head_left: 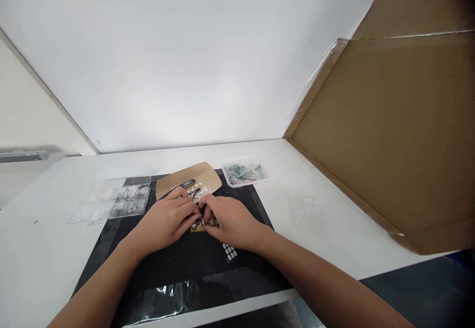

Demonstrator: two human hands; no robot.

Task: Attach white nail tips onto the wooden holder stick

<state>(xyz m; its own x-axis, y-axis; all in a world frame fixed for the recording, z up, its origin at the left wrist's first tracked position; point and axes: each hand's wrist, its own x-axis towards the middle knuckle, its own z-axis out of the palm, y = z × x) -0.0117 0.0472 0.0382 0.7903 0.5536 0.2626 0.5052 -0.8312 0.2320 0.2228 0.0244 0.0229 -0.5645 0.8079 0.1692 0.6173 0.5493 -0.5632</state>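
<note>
My left hand (166, 218) and my right hand (233, 223) meet over a black mat (174, 268), fingertips pinched close together. Between and under them lies a small yellowish piece (196, 227) with a whitish round part on it; the fingers cover much of it. Whatever each pinch grips is too small and hidden to name. Just beyond the fingers, a brown paper tray (208, 173) carries small white and dark bits (202, 191) and a dark-handled tool (183, 185). A patch of white oval stickers (230, 252) rests on the mat near my right wrist.
A clear compartment box (128, 204) with small bags stands at left. Behind the mat at right is a white tray (234, 184) of greenish packets. Small clear dots (309, 207) lie on the white table (326, 234). Cardboard (401, 135) walls the right side; a white panel (185, 70) backs the table.
</note>
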